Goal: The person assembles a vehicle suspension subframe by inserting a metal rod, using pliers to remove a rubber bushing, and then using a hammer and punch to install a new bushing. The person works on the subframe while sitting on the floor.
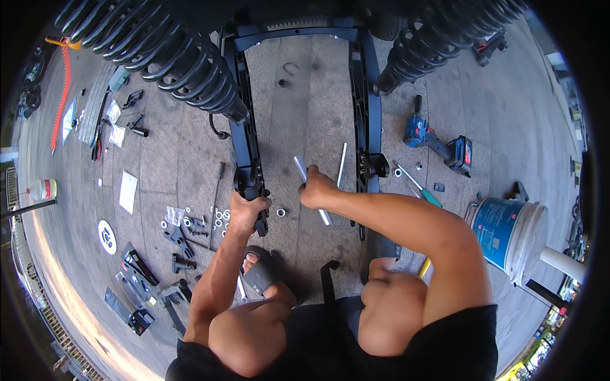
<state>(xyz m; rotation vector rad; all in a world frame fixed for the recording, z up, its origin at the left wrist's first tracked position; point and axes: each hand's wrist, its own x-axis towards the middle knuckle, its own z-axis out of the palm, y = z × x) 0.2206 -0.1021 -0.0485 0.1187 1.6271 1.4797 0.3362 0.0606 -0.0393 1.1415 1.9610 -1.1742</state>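
My left hand point(243, 213) is closed around the near end of the left rail of a black metal frame point(247, 143), at its bracket. In my right hand point(319, 189) is a silver metal tube point(301, 169), gripped near its middle and slanting between the two rails. Both ends of the tube stick out of the fist. A thinner silver rod point(344, 157) stands just beyond that hand, beside the right rail point(360, 120). On the ground between my hands lies a small ring point(281, 213).
Two black coil springs point(171, 60) point(424, 47) hang over the frame. To the right are a blue cordless power tool point(427, 137), a green-handled screwdriver point(431, 198) and a blue-and-white bucket point(503, 233). Washers point(219, 219), a long-handled tool point(218, 184) and black brackets point(183, 263) lie at left.
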